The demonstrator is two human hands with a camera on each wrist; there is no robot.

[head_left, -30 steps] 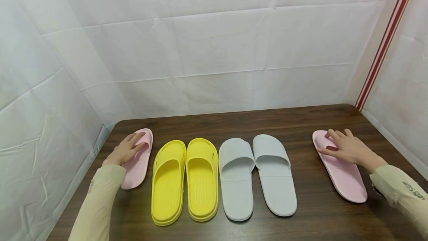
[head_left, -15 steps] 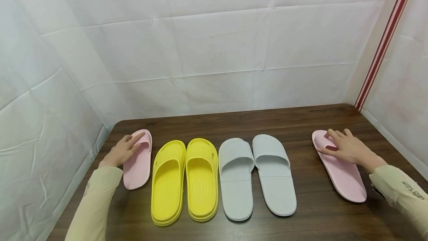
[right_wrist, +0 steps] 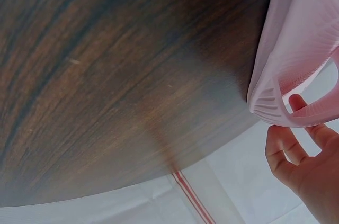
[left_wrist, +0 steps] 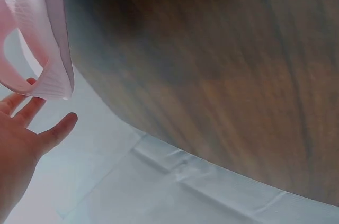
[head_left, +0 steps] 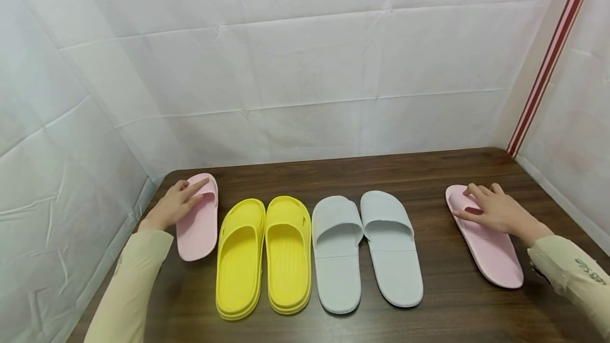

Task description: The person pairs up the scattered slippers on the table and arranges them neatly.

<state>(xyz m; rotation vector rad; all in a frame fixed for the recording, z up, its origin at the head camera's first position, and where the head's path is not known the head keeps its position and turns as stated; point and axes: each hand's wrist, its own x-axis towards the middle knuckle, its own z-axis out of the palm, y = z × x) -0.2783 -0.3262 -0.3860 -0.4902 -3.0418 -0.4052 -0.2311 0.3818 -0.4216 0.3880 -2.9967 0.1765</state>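
Note:
A pink slipper lies at the far left of the brown table. My left hand rests on its strap with fingers stretched out and the thumb free of it. Its pink mate lies at the far right. There my right hand lies over the ribbed strap, with one fingertip showing inside the strap opening. Between them stand a yellow pair and a pale grey pair, side by side, toes pointing away from me.
White sheeting closes the table in at the back and on both sides. A red-striped post stands at the back right corner. Bare wood shows behind the slippers and between the grey pair and the right pink slipper.
My left hand has slid the left pink slipper away from me, toward the back wall, and turned it slightly. The right hand and its slipper have stayed put.

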